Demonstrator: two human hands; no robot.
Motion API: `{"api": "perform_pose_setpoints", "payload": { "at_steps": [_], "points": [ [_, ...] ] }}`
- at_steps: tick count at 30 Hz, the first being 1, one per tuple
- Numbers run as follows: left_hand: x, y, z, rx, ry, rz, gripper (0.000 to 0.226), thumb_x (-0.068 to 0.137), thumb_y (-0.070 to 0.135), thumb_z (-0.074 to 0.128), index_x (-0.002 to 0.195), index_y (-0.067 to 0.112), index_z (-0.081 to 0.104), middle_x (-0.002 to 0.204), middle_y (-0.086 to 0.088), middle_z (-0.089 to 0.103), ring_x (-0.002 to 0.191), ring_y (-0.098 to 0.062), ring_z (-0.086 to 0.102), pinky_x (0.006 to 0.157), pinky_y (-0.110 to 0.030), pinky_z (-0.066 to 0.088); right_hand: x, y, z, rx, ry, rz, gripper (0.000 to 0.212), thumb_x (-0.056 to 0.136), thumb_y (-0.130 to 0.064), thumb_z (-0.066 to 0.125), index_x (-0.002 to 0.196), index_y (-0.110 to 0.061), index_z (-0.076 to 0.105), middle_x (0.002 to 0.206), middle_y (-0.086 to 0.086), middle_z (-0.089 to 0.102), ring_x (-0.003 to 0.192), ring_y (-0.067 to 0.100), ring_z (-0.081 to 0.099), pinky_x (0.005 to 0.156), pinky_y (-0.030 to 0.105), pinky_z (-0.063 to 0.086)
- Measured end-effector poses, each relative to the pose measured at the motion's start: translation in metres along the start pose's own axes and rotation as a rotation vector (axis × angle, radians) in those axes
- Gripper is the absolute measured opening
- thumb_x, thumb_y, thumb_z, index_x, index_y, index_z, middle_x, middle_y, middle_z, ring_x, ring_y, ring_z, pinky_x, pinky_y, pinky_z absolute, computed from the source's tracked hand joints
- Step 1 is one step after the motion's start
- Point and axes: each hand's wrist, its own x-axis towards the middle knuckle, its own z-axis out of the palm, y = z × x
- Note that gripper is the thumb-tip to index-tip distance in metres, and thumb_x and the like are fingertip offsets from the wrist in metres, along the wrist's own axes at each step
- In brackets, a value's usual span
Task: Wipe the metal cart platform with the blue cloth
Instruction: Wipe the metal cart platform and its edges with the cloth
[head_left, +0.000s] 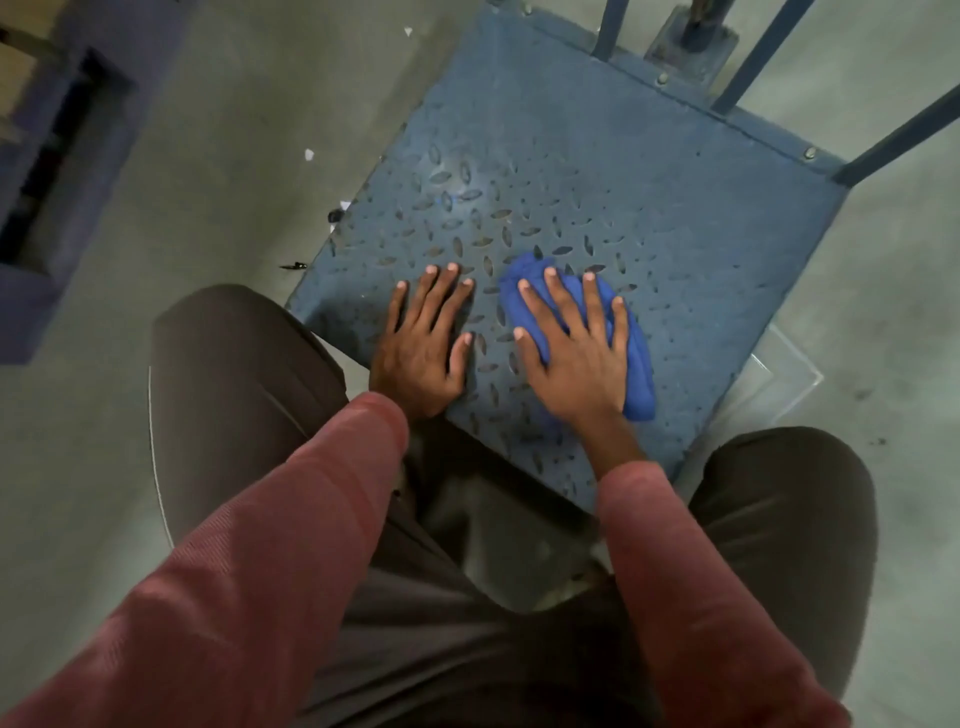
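Down at the near end of the metal cart platform (597, 171), as the head view shows it, the person crouches with both knees apart and the platform's edge between them. The left hand (423, 343) lies flat on the bare blue tread plate, fingers straight and spread, holding nothing; I'd judge it is there to brace the body and steady the cart. The right hand (574, 348) lies just beside it, fingers likewise straight and splayed, palm pressing down on the bunched blue cloth (638, 369) rather than gripping it. That spreads the pressure, which suits rubbing a surface studded with raised diamond lugs. The cloth sits under the right palm and fingers, poking out past the fingertips and along the outer side of the hand, close to the left hand but not touching it. It rests on the near middle of the platform, well short of the upright handle bars (763, 52) at the far end. Most of the plate beyond the hands looks dull and dusty, so much wiping seems left. Small paper scraps (309, 154) lie on the concrete floor (218, 156) to the left.
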Motion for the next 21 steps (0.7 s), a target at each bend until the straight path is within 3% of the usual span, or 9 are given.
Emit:
{"api": "perform_pose_setpoints", "payload": {
  "at_steps": [4, 8, 11, 15, 21],
  "points": [
    [0.001, 0.000, -0.002, 0.007, -0.013, -0.006, 0.064, 0.108, 0.039, 0.041, 0.167, 0.018, 0.029, 0.176, -0.003, 0.023, 0.164, -0.022, 0.015, 0.131, -0.055, 0.015, 0.041, 0.023, -0.005, 0.026, 0.019, 0.142, 0.058, 0.106, -0.063, 0.029, 0.161, -0.046, 0.023, 0.171, -0.016, 0.018, 0.160, 0.025, 0.012, 0.127, 0.056, 0.011],
    [0.002, -0.002, -0.004, -0.012, -0.020, -0.004, 0.065, 0.107, 0.039, 0.043, 0.167, 0.018, 0.029, 0.176, -0.002, 0.022, 0.164, -0.022, 0.014, 0.131, -0.055, 0.015, -0.011, 0.006, -0.002, 0.035, 0.104, 0.345, 0.059, 0.107, -0.061, 0.034, 0.162, -0.041, 0.025, 0.171, -0.010, 0.019, 0.160, 0.030, 0.011, 0.125, 0.059, 0.011],
    [0.001, -0.004, -0.003, -0.005, -0.018, -0.002, 0.065, 0.106, 0.038, 0.045, 0.167, 0.018, 0.030, 0.176, -0.003, 0.023, 0.164, -0.023, 0.016, 0.130, -0.055, 0.016, -0.062, -0.034, 0.007, 0.013, -0.009, 0.197, 0.063, 0.106, -0.064, 0.034, 0.163, -0.041, 0.021, 0.173, -0.006, 0.014, 0.160, 0.034, 0.005, 0.124, 0.064, 0.008],
    [0.002, -0.001, -0.003, 0.012, -0.020, -0.006, 0.065, 0.106, 0.037, 0.045, 0.167, 0.018, 0.031, 0.176, -0.004, 0.023, 0.164, -0.024, 0.016, 0.130, -0.055, 0.016, -0.038, -0.025, 0.008, -0.013, -0.018, 0.031, 0.060, 0.106, -0.064, 0.032, 0.161, -0.042, 0.026, 0.172, -0.006, 0.019, 0.159, 0.033, 0.012, 0.123, 0.065, 0.013],
    [0.000, 0.000, -0.005, 0.002, 0.009, -0.003, 0.064, 0.107, 0.038, 0.043, 0.166, 0.018, 0.032, 0.175, -0.004, 0.026, 0.163, -0.023, 0.019, 0.130, -0.055, 0.017, 0.053, -0.008, 0.001, 0.064, -0.106, 0.108, 0.058, 0.106, -0.063, 0.020, 0.162, -0.049, 0.011, 0.173, -0.014, 0.002, 0.160, 0.028, -0.004, 0.125, 0.063, -0.001]
  ]
}}
